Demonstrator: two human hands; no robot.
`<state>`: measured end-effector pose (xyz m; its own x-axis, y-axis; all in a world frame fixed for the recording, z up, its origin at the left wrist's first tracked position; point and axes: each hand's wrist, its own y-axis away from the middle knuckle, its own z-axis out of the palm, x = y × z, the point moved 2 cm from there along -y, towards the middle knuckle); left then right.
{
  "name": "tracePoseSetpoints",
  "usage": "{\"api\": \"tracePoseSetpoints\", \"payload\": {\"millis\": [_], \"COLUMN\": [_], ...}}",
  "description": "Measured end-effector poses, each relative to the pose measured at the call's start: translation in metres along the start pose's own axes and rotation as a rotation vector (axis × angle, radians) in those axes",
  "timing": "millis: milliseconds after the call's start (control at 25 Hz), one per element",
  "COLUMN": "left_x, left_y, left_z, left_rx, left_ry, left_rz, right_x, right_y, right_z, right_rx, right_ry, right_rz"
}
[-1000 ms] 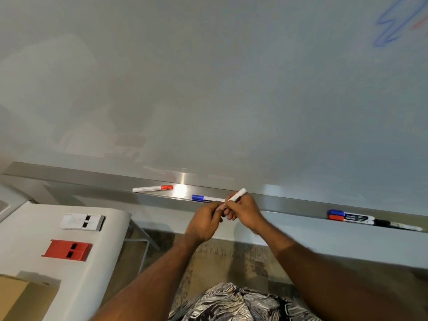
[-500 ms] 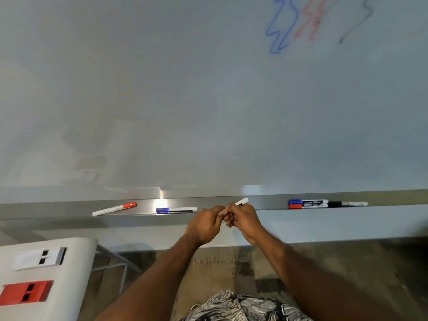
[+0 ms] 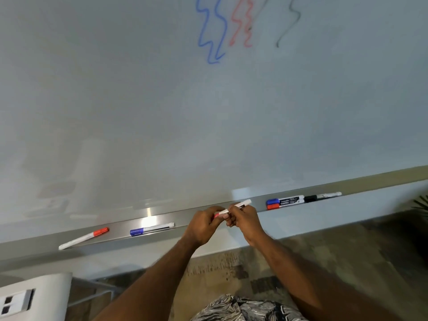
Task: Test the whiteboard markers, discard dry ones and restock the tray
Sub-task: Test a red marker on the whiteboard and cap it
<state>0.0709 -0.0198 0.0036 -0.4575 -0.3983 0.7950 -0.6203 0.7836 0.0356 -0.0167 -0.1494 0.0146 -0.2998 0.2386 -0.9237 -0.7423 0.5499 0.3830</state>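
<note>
Both hands meet in front of the metal marker tray (image 3: 162, 218) under the whiteboard (image 3: 162, 100). My right hand (image 3: 245, 220) grips the white barrel of a marker (image 3: 239, 204) that points up and right. My left hand (image 3: 203, 224) closes around its red cap end, where a bit of pink-red shows between the fingers. On the tray lie a red-capped marker (image 3: 84, 237) at the left, a blue-capped marker (image 3: 150, 228) beside it, and to the right a blue marker (image 3: 284, 200), a red marker (image 3: 273, 206) and a black marker (image 3: 322, 196).
Blue (image 3: 212, 31), red (image 3: 242, 24) and black (image 3: 288, 24) test squiggles mark the top of the board. A white table (image 3: 34, 297) with a white box (image 3: 16, 303) on it stands at the lower left. Patterned carpet (image 3: 231, 269) lies below.
The view has tilted up and to the right, so the squiggles show more and the table less. A sliver of red now shows between my hands at the marker's cap end.
</note>
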Motion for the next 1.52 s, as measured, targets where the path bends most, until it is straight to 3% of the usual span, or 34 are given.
{"api": "tracePoseSetpoints", "payload": {"millis": [120,280,880,1120,1360,1520], "left_x": [-0.021,-0.048,-0.054,-0.020,0.070,0.138], "left_y": [-0.014,-0.027,-0.019,0.001,-0.003,-0.011], "left_z": [0.000,0.005,0.003,-0.024,-0.098,-0.177], "left_rx": [0.024,-0.095,-0.008,0.254,0.672,0.994], "left_ry": [-0.205,-0.393,-0.367,-0.415,-0.602,-0.675], "left_rz": [-0.117,-0.207,-0.109,-0.005,0.508,0.590], "right_x": [-0.004,0.000,-0.012,-0.071,-0.158,-0.210], "right_y": [-0.011,-0.016,-0.012,0.006,0.025,0.042], "right_z": [-0.019,-0.033,-0.047,-0.033,-0.007,0.006], "right_rx": [0.095,0.079,0.165,0.094,0.001,-0.067], "right_ry": [-0.003,0.076,0.007,-0.126,-0.221,-0.281], "right_rz": [-0.077,-0.091,-0.199,-0.384,-0.651,-0.843]}}
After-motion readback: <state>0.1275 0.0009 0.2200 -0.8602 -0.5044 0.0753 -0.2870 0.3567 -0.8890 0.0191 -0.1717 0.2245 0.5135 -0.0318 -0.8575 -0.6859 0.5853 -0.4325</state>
